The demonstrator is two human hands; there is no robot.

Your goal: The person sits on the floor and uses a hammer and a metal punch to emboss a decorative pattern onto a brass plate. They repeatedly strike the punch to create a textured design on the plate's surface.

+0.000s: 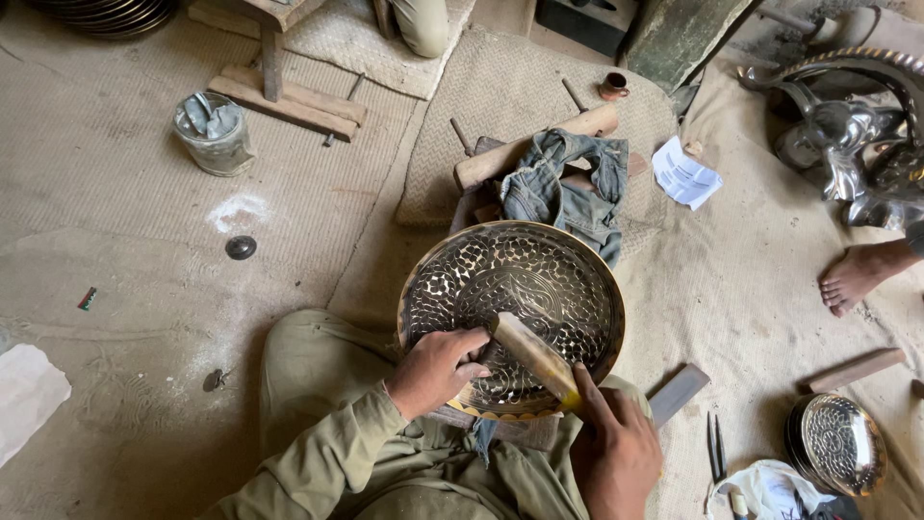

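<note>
GRIP: your right hand (616, 453) is closed round a wooden mallet (535, 358); your left hand (438, 371) presses flat on the engraved brass tray (512, 289) | TRAY: propped on your lap against a wooden block (534, 144); likely stiff, heavy, slippery, so hold it by the rim | CONTAINERS: metal tin (214, 133) on the floor mat's far-left part holds grey scraps.

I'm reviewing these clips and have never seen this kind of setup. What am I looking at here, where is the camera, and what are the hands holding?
There is no machine: one camera worn on a person's head looks down at their own hands as they sit on a matting-covered floor. A round patterned metal tray leans against a wooden block draped with denim cloth. The left hand rests on the tray; the right hand grips a wooden-handled tool laid across it. Nearby lie a tin can, scissors, a smaller tray and another person's bare foot.
</note>
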